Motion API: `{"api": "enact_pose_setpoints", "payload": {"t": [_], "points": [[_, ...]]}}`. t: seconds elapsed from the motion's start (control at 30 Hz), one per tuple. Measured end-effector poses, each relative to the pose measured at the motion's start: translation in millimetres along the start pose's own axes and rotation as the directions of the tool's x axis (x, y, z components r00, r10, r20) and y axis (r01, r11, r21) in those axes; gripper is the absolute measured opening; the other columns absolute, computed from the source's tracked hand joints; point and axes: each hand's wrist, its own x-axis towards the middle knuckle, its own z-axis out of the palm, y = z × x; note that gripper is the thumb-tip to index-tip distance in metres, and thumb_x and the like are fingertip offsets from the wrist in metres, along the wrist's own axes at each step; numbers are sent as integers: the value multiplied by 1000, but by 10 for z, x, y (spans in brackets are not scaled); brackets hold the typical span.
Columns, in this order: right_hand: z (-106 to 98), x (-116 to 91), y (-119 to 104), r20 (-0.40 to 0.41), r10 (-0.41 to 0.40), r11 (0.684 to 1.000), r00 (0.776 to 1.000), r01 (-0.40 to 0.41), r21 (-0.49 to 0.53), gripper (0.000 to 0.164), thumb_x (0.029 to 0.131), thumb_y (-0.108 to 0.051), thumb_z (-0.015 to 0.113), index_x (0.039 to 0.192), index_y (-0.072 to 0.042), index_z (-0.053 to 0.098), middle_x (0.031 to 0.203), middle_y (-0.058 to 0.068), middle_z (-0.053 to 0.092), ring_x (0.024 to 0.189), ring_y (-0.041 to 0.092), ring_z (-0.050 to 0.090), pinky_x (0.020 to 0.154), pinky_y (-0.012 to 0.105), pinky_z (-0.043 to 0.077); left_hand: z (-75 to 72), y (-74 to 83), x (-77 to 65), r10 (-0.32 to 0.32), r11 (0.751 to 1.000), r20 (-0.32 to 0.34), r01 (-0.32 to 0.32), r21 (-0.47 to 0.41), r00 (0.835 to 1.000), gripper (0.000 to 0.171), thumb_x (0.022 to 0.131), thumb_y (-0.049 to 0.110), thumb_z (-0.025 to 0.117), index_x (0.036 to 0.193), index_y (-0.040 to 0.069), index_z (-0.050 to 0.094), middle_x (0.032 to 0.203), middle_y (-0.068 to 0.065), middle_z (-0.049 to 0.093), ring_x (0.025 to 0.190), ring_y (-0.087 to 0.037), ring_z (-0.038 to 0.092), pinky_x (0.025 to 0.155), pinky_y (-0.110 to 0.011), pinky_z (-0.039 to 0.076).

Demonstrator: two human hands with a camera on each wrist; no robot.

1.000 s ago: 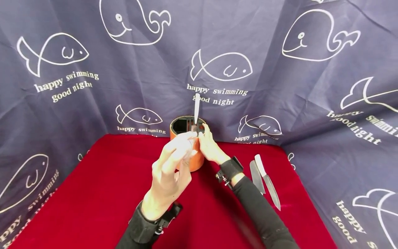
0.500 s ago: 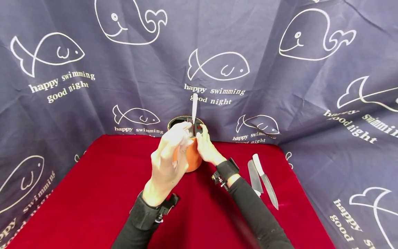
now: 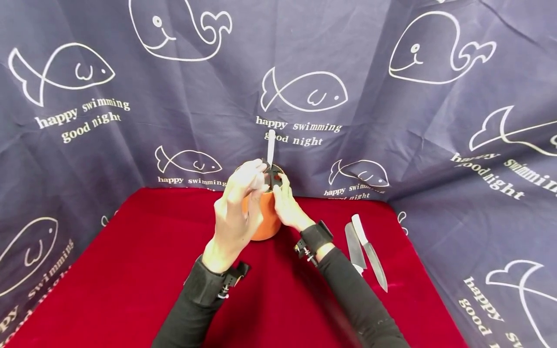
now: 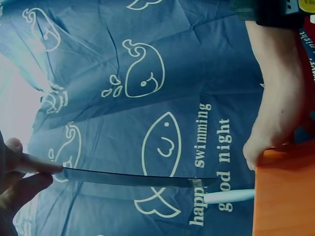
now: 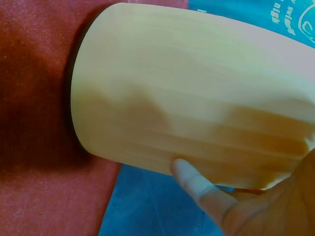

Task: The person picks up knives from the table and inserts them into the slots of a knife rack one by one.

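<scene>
An orange round knife block (image 3: 265,217) with a black slotted top (image 3: 275,178) stands at the back of the table. A knife with a white handle (image 3: 271,147) sticks upright out of it. My left hand (image 3: 235,212) is raised in front of the block's left side and pinches another knife, whose handle is mostly hidden by the fingers. In the left wrist view this knife's thin blade (image 4: 128,178) reaches from the fingertips toward the block. My right hand (image 3: 289,205) grips the block's right side near the rim; in the right wrist view one finger (image 5: 189,177) lies along its wall.
On the red cloth (image 3: 143,270) to the right lie a white-handled knife (image 3: 370,253) and a wide-bladed knife (image 3: 354,244) side by side, close to my right forearm. A blue fish-print curtain (image 3: 196,106) hangs right behind the block.
My left hand has moved forward and up with its knife and now covers the left part of the block's top. The right hand keeps its grip. The view has shifted slightly.
</scene>
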Motion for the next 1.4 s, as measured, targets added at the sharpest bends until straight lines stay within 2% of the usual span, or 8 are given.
{"api": "enact_pose_setpoints", "payload": {"t": [0.17,0.33,0.53,0.63,0.87,1.2,1.3,1.4], "points": [[17,1,24,10,19,1000,1000,-19,-7,53,111,-35,23,159,-19,7,160,19,28,149,36,31,118,49,39,38,-81,-48,-35,999,19,35,-4,999,43,86,-10,71,123,-4,50,118,-26,67,102,-33,73,87,-32,61],[30,3,34,14,17,999,1000,-16,-42,54,111,-36,20,159,-16,6,163,20,20,153,34,26,122,47,35,93,-138,-88,-79,997,29,80,-18,996,50,83,-16,70,128,-2,52,123,-23,66,103,-31,72,88,-32,61],[15,-28,14,20,70,996,997,-68,-54,53,110,-41,19,159,-25,5,161,22,25,143,42,44,117,52,41,150,-220,-154,-106,994,42,107,-11,993,52,85,-17,68,131,-3,52,118,-25,66,99,-29,71,87,-33,61],[7,-37,11,27,84,995,996,-83,-49,52,110,-43,19,158,-29,5,158,24,29,139,43,48,114,52,43,164,-262,-174,-114,993,47,114,2,992,49,87,-14,67,132,-4,52,113,-23,66,103,-31,72,87,-35,62],[6,-34,8,22,76,996,997,-74,-50,51,110,-43,19,158,-28,6,156,25,29,136,43,50,112,53,45,180,-347,-226,-155,987,63,153,41,986,44,92,-3,68,133,-1,52,126,-20,66,121,-30,67,89,-34,60],[17,-57,24,41,54,997,998,-51,-65,53,111,-44,18,159,-25,7,159,19,25,140,37,43,109,51,48,203,-427,-268,-196,980,79,193,45,977,50,92,-1,69,138,-1,51,122,-18,68,121,-28,67,88,-32,61],[11,-54,17,34,40,997,999,-38,-62,52,111,-42,19,158,-23,8,159,21,25,142,36,39,109,51,47,210,-454,-268,-208,978,85,204,44,974,50,92,0,69,138,-1,51,107,-15,69,117,-28,68,88,-32,61],[5,-46,10,19,36,998,999,-35,-59,51,111,-40,20,158,-22,9,157,24,27,140,39,42,109,53,47,222,-491,-275,-215,976,95,211,43,972,50,92,1,69,139,-1,50,103,-15,68,115,-28,69,88,-31,61]]}}
